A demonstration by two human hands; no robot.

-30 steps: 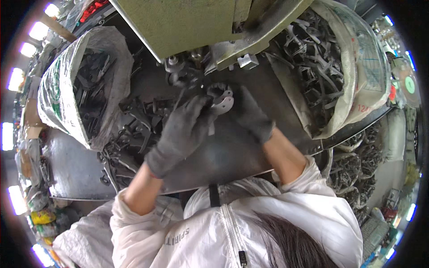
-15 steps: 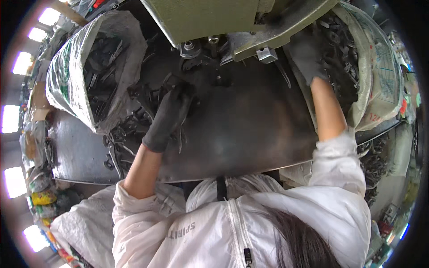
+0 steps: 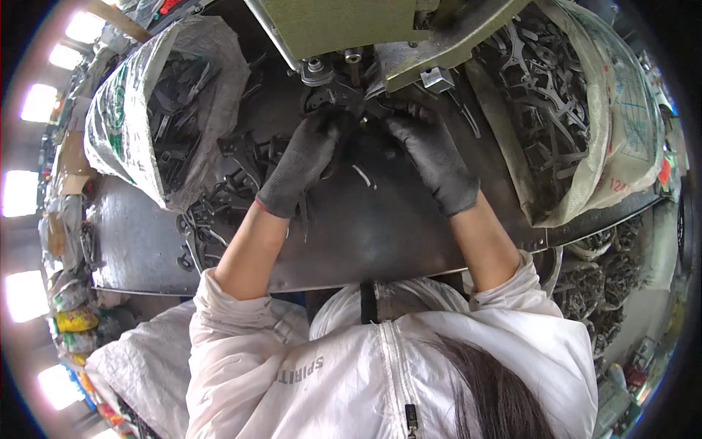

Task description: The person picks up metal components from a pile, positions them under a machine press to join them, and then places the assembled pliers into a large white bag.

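Gripping a dark metal part [image 3: 344, 99] from both sides: left hand [image 3: 303, 161] and right hand [image 3: 428, 150], both in black gloves, fingers curled on it right under the green press head [image 3: 351, 25], at the far edge of the dark steel table [image 3: 365, 234]. Part sits just beside the press tooling posts [image 3: 318, 67]; almost no gap there. Left of the left hand: loose pile of dark parts [image 3: 219, 205] on the table, touching the open woven sack [image 3: 146, 110] of similar parts. Right: second sack [image 3: 585, 117], full, leaning over the table's right edge, close to the right forearm. Bare steel between the forearms, running to the near edge at the person's white jacket [image 3: 365, 366].
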